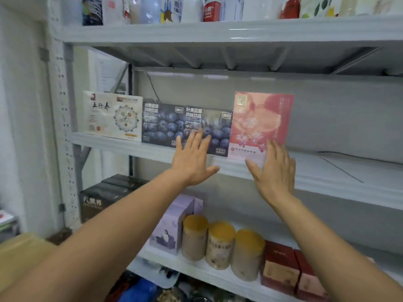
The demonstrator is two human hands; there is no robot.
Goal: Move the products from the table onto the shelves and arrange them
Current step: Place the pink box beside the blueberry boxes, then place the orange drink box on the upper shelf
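Middle shelf (327, 179): four flat boxes stand upright in a row, printed faces outward.

Left hand (192, 160): fingers (197, 141) straight and spread apart, holding nothing, palm toward the shelf. The fingertips lie over the lower front of the right blueberry drink box (214, 125); cannot tell whether they touch it.

Right hand (275, 171): fingers (272, 150) straight, slightly apart, holding nothing. The fingertips lie over the lower right corner of the pink box (259, 120), with the thumb across its bottom edge; cannot tell whether they touch it.

The pink box stands just right of the left fingertips, against the side of the right blueberry drink box and taller than it.

Just left of the left fingers is the left blueberry drink box (162, 124). Further left is a white box (113, 115), tilted back slightly.

Below both hands is the lower shelf (207, 277). It carries a dark box (104, 195), a lilac box (172, 227), three yellow-lidded canisters (220, 245) side by side, and red boxes (281, 267).

Above the fingers, the top shelf (218, 31) holds a row of bottles (192, 8), blurred.
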